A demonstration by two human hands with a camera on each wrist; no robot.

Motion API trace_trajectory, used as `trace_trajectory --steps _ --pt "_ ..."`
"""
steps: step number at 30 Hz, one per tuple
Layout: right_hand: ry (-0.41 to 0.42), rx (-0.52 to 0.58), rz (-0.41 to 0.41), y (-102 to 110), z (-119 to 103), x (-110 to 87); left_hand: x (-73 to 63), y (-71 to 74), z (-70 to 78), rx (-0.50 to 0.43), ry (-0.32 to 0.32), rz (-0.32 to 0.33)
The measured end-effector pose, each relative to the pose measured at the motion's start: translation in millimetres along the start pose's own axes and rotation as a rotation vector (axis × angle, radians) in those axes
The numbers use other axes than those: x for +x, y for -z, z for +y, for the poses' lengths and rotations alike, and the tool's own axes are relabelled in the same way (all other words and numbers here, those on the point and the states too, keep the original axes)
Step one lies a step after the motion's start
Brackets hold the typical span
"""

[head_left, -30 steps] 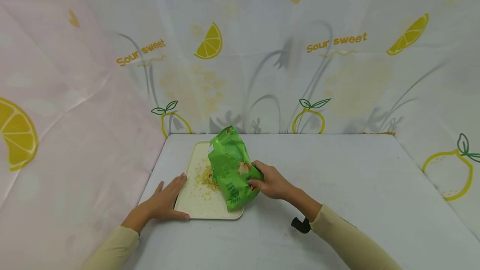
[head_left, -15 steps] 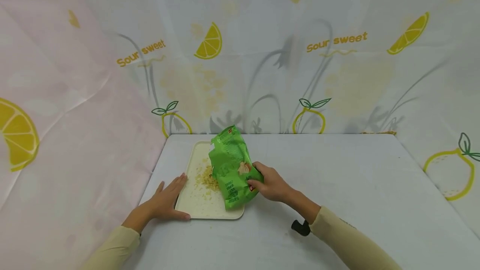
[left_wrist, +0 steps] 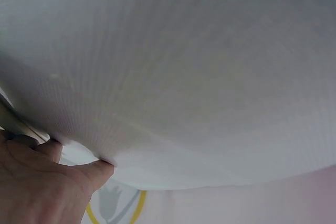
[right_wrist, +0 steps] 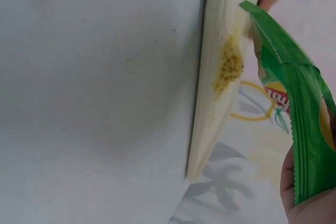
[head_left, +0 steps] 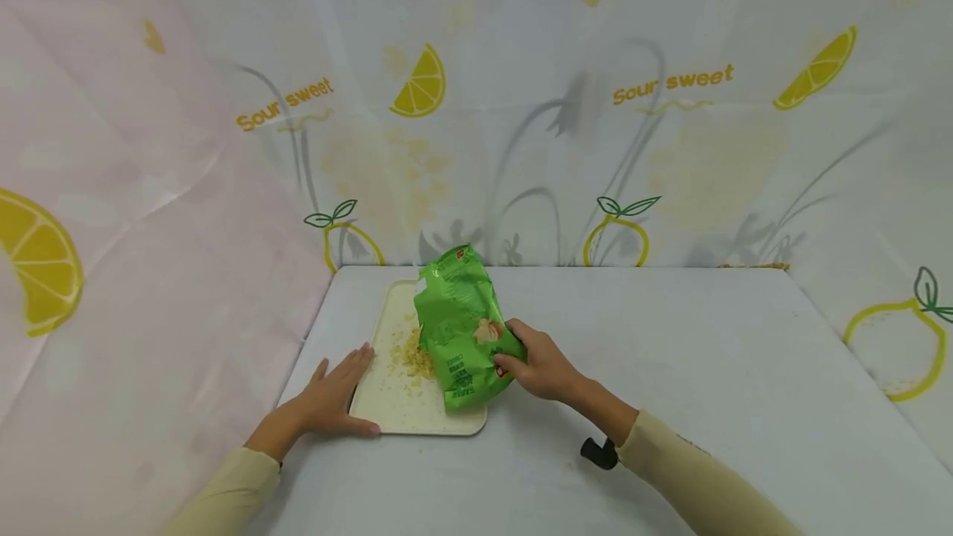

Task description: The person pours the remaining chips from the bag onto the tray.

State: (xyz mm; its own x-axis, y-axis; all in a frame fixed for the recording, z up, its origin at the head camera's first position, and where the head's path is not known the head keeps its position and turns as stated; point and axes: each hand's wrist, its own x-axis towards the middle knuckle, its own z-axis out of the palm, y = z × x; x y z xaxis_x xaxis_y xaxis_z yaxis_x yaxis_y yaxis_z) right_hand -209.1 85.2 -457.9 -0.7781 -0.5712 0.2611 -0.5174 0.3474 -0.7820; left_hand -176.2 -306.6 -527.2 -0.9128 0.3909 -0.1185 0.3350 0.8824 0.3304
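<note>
A green snack bag (head_left: 460, 329) is held tilted over a cream tray (head_left: 380, 404) by my right hand (head_left: 547, 366), thumb in front and fingers behind. In the right wrist view the green bag (right_wrist: 299, 93) is seen edge-on, above the tray. Yellow crumbs (head_left: 413, 356) lie in a small heap on the tray, partly hidden by the bag; the right wrist view shows the crumb heap (right_wrist: 229, 66) more fully. My left hand (head_left: 335, 399) rests at the tray's left edge, fingers straight and thumb along the front corner. In the left wrist view that hand (left_wrist: 47, 182) shows at lower left.
The tray stands on a white-covered table (head_left: 655, 337). Behind it hangs a lemon-printed cloth (head_left: 536, 106), with a pinkish cloth (head_left: 164, 230) at the left. A black object (head_left: 599, 453) shows under the right forearm. Tiny specks (right_wrist: 174, 30) dot the table near the tray.
The bag's lower end has risen slightly and its surface has creased a little differently in my right hand. My left hand stays at the tray's edge.
</note>
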Motion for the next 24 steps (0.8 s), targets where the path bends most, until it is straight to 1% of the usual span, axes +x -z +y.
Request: trace_trajectory --steps 4,7,9,12,14,16,19,22,24 --pt "-0.003 0.022 -0.002 -1.8 0.8 -2.1 0.3 0.2 0.4 0.005 -0.003 0.005" --pt "0.002 0.025 0.008 -3.4 0.9 -4.0 0.1 0.1 1.0 0.009 0.000 -0.004" --pt "0.030 0.020 0.047 -4.6 1.0 -5.5 -0.2 0.1 1.5 0.008 0.000 -0.011" --pt "0.094 0.015 0.131 -6.1 0.2 -6.1 -0.6 1.5 3.0 0.001 -0.006 -0.012" --pt "0.111 0.011 0.154 -7.1 0.0 -5.1 -0.6 2.3 3.4 -0.003 -0.013 -0.002" --pt "0.099 -0.002 0.138 -8.0 0.0 -4.3 -0.6 2.4 3.5 -0.004 -0.013 0.002" --pt "0.057 -0.033 0.092 -8.7 1.8 -4.6 -0.2 1.3 2.0 -0.006 -0.009 -0.008" --pt "0.041 -0.042 0.079 -8.4 3.1 -6.2 0.1 -0.8 -0.3 -0.001 0.005 -0.020" --pt "0.042 -0.040 0.077 -7.8 3.5 -6.4 0.2 -1.9 -1.5 0.001 0.010 -0.015"
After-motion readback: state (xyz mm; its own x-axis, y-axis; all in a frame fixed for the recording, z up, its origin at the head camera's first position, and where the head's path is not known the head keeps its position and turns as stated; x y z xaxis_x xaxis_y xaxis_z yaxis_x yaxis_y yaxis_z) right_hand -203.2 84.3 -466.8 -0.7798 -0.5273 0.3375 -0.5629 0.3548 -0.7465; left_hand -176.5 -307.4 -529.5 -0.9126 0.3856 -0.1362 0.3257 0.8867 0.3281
